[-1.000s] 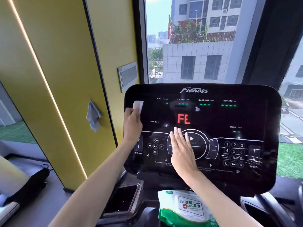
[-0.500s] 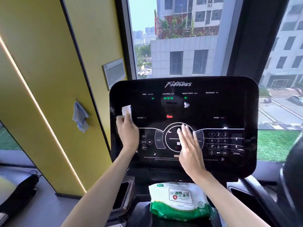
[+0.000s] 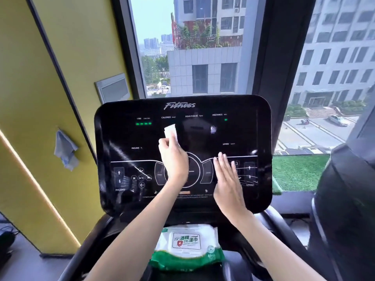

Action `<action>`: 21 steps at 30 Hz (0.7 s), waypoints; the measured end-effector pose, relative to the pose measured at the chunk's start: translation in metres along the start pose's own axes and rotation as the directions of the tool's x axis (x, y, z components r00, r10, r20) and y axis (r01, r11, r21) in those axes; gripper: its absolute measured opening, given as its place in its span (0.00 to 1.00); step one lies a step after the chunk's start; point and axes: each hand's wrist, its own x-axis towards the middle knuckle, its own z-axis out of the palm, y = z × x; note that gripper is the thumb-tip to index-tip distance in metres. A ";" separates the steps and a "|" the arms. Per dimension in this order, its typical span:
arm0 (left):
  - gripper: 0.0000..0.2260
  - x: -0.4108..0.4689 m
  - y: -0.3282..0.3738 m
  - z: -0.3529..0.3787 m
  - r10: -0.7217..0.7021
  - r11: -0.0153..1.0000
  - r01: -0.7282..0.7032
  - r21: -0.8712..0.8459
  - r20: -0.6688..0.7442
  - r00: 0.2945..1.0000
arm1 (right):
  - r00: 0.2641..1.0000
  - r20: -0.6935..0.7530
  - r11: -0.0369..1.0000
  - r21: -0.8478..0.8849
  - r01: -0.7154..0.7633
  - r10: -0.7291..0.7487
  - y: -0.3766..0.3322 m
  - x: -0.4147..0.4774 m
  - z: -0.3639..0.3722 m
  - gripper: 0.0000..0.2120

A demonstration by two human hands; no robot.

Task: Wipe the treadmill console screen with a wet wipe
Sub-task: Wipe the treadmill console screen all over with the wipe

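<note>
Wet wipe, small white folded sheet (image 3: 170,130): pinched at its lower end by the left hand (image 3: 173,162), fingers curled round it, its upper end standing free against the glass just under the "CALORIES" label.

Left hand: placed over the upper middle of the panel, wrist crossing the round central dial.

Right hand (image 3: 227,179): flat, fingers straight and together, laid on the lower right of the panel, covering part of the number keypad; holds nothing.

Treadmill console screen, glossy black rounded rectangle marked "Fitness" (image 3: 239,134): upright, facing the person, green indicator lights lit near the top left; pale streaks across its lower left.

Pack of wet wipes, white and green soft plastic with a label flap (image 3: 186,246): lying on the ledge just below the console, between the two forearms.

Blue cloth, crumpled (image 3: 65,151): hanging on the yellow wall (image 3: 40,78), well left of the console.

Window (image 3: 203,47): behind the console, grey buildings beyond.
</note>
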 end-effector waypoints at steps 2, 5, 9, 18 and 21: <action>0.17 -0.001 0.015 0.010 0.031 1.000 -0.031 0.000 0.016 0.999 | 1.000 -0.002 1.000 -0.019 -0.021 0.021 0.012 0.000 -0.008 0.38; 0.22 -0.002 0.037 0.029 0.125 0.992 -0.125 -0.005 0.080 0.989 | 0.998 -0.002 0.997 -0.045 -0.058 0.058 0.030 0.000 -0.019 0.39; 0.25 0.002 0.070 0.049 0.260 0.964 -0.265 -0.003 0.192 0.946 | 0.997 -0.006 0.995 -0.068 -0.078 0.078 0.049 -0.004 -0.031 0.39; 0.29 0.008 0.128 0.075 0.512 0.804 -0.594 0.018 0.487 0.708 | 0.989 -0.065 0.990 -0.042 -0.136 0.133 0.064 -0.010 -0.041 0.40; 0.30 0.012 0.134 0.078 0.595 0.695 -0.717 0.044 0.524 0.610 | 0.987 -0.078 0.988 -0.049 -0.147 0.143 0.063 -0.012 -0.039 0.40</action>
